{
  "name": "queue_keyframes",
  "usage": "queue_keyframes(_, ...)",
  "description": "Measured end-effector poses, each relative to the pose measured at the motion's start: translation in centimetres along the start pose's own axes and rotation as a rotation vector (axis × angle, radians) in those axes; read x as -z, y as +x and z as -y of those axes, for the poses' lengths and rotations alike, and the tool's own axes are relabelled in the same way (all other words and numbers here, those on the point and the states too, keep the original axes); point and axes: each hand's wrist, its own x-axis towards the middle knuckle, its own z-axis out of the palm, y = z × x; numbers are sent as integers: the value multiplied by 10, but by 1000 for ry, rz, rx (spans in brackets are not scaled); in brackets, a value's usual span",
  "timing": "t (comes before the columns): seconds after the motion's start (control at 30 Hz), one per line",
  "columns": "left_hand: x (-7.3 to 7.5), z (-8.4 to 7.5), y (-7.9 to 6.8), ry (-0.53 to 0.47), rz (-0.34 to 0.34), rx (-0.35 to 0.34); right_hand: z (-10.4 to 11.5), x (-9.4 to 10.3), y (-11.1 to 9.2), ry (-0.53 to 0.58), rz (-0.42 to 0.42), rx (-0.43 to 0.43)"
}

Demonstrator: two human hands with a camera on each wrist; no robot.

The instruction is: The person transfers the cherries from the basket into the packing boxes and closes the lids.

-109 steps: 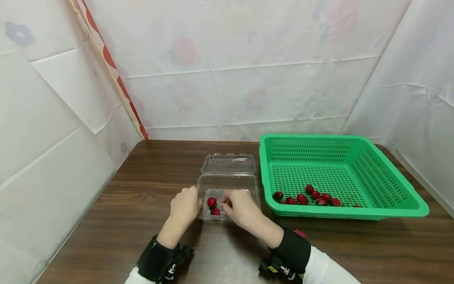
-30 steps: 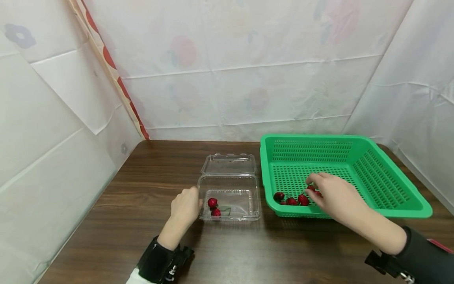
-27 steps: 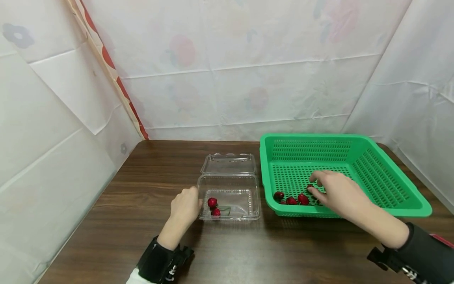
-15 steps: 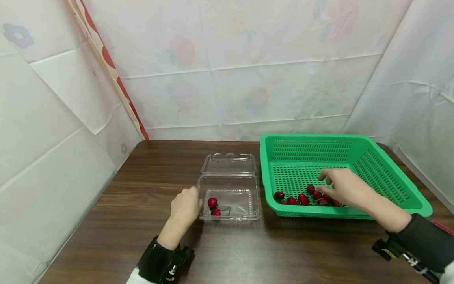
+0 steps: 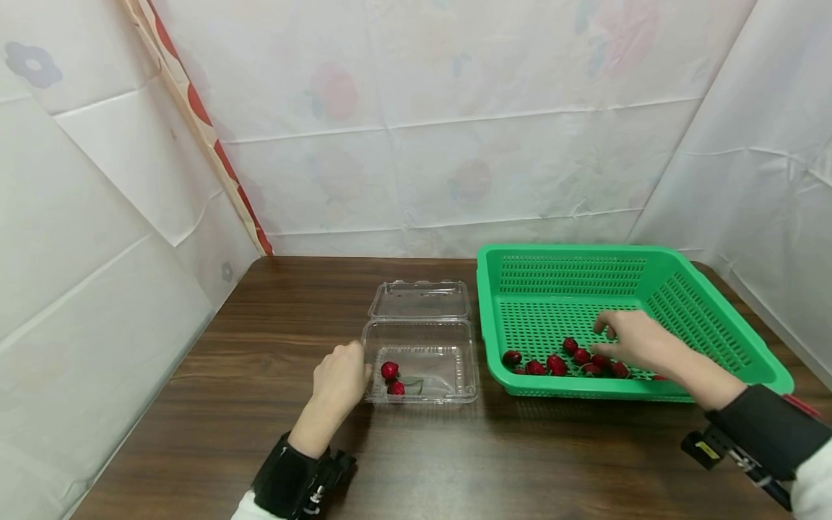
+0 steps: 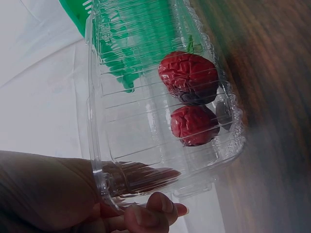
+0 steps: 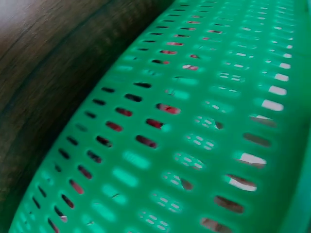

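The right hand (image 5: 640,338), fingers parted, hangs over the basket (image 5: 572,274), where a hasty pinch could bruise cherries (image 5: 556,365), the left hand (image 5: 340,375) gripping the box (image 5: 448,372) beside the basket

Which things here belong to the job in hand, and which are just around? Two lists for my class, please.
Part of the job:
Clear container, open
Green basket
Red fruits, two in the container, more in the basket
Left hand, gripping the container
Right hand, over the basket

Just around:
Brown table underneath
Patterned white sheeting behind
Black wristbands
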Motion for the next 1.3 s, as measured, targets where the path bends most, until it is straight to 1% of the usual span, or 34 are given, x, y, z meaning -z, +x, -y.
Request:
queue_keyframes(0.27, 0, 0, 0, 3, -2, -8, -6, -8, 4, -8, 75, -53)
queue_keyframes(0.4, 0, 0, 0, 3, 4, 2, -8, -12, 6, 2, 102, -71)
queue_keyframes(0.57, 0, 0, 0, 3, 5, 7, -12, -15, 7, 4, 109, -70)
queue_keyframes(0.9, 0, 0, 0, 2, -5, -12, -15, -19, 8, 16, 119, -66)
queue_keyframes(1.3, 0, 0, 0, -2, 11, 1, -17, -24, 9, 14, 118, -14)
